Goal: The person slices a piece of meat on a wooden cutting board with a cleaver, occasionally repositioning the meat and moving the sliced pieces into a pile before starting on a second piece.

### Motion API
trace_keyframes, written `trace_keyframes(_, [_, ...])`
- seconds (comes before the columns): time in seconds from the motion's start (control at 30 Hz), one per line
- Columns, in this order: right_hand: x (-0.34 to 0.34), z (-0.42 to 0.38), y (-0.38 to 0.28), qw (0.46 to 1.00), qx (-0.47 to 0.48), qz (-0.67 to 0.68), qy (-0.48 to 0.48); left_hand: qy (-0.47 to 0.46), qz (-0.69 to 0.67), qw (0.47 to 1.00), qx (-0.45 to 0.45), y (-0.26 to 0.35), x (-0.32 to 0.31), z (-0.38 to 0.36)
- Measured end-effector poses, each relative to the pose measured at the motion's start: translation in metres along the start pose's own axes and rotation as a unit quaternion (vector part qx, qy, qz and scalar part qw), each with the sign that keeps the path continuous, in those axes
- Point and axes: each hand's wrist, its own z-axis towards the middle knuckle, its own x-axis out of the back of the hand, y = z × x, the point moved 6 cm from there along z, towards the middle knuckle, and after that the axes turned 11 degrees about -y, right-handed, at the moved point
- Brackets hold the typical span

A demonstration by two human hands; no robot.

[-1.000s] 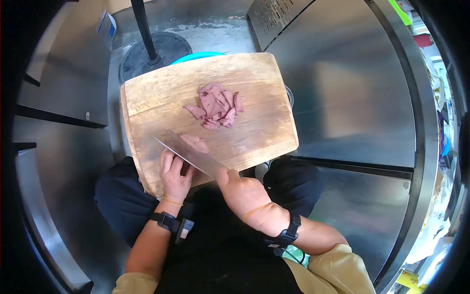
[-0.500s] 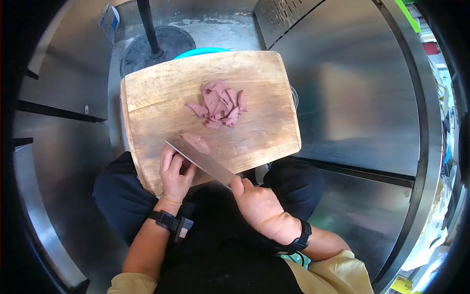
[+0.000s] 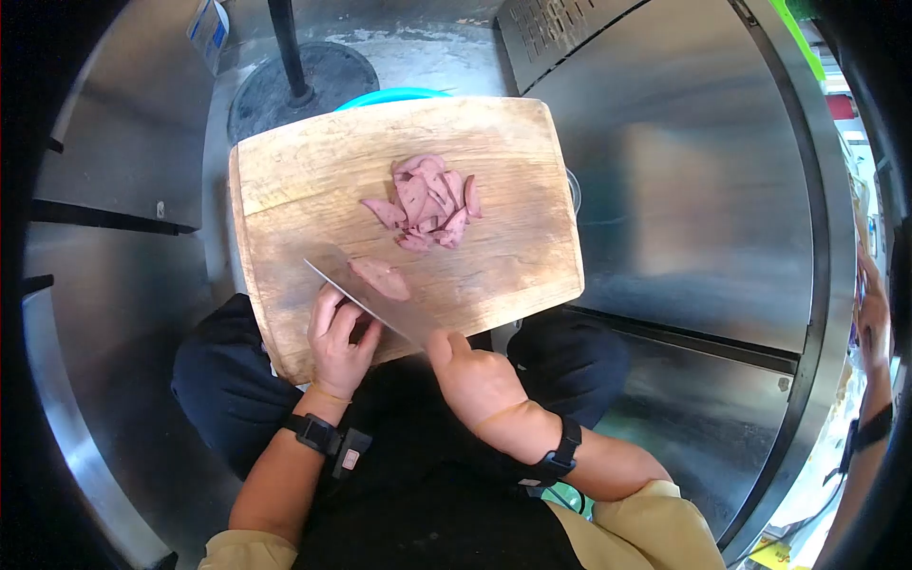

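My right hand (image 3: 483,383) is closed round the handle of a kitchen knife (image 3: 372,306), whose broad blade slants up to the left over the near part of the cutting board. Close against the blade's near side, my left hand (image 3: 340,350) has its fingers curled down on the board; whatever lies under them is hidden. Just beyond the blade lies a loose slice of pinkish meat (image 3: 382,279), perhaps cooked liver. A pile of similar meat slices (image 3: 429,201) sits farther back on the wooden cutting board (image 3: 304,180).
Steel cabinet fronts flank me on the right (image 3: 684,180) and left (image 3: 119,142). Behind the board are a round black stand base (image 3: 302,93) and a blue rim (image 3: 391,95). Another person's hand (image 3: 872,318) shows at the far right, beside cluttered shelves.
My right hand and the knife have slid up and left, so the blade tip reaches farther over the board. My left hand stays nearly in place. Another person's hand has appeared at the right.
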Motion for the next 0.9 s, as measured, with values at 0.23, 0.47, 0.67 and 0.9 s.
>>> trace_keyframes(0.23, [0.005,-0.003,-0.002,0.998,-0.037,0.041,-0.039,0.009,-0.020,1.000,0.010,-0.001,0.000,-0.002])
trace_keyframes(0.47, [0.014,-0.019,-0.002,0.999,-0.024,-0.027,-0.003,0.007,-0.006,1.000,0.013,0.000,0.002,-0.001])
trace_keyframes(0.67, [0.003,-0.023,0.003,0.999,-0.014,-0.031,0.004,0.011,-0.009,1.000,0.009,0.001,0.003,0.001])
trace_keyframes(0.9, [-0.004,-0.013,0.000,0.999,-0.017,-0.037,0.020,0.015,-0.006,1.000,0.001,0.005,0.004,0.002])
